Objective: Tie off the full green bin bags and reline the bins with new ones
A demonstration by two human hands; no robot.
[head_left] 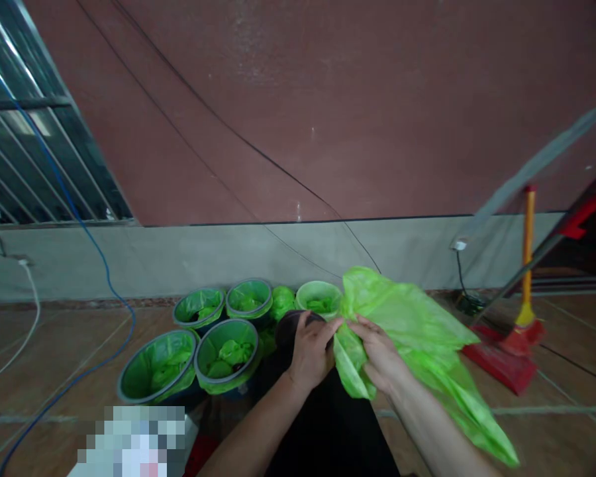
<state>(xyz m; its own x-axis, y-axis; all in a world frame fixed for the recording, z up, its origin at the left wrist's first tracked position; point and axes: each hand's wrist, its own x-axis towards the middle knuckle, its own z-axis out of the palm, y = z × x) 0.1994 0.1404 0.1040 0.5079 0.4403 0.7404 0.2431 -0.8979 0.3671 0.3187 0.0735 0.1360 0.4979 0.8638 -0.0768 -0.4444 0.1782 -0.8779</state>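
Note:
A thin bright green plastic bag (pixel 417 315) hangs bunched between my two hands, its loose end trailing down to the right. My left hand (pixel 314 351) pinches the gathered part near its middle. Close beside it, my right hand (pixel 380 351) grips the same gathered part, fingertips almost touching the left ones. A crumpled end of the bag droops below the fingers. Just behind the hands stands a pale green bin (pixel 319 291) with green plastic inside.
Several bins lined with green bags, among them a front one (pixel 227 384), stand to the left. A blue cable (pixel 106 265) runs along the floor. At right are a red dustpan (pixel 501 361) and a yellow-handled broom (pixel 527 265). A reddish wall (pixel 328 106) rises behind.

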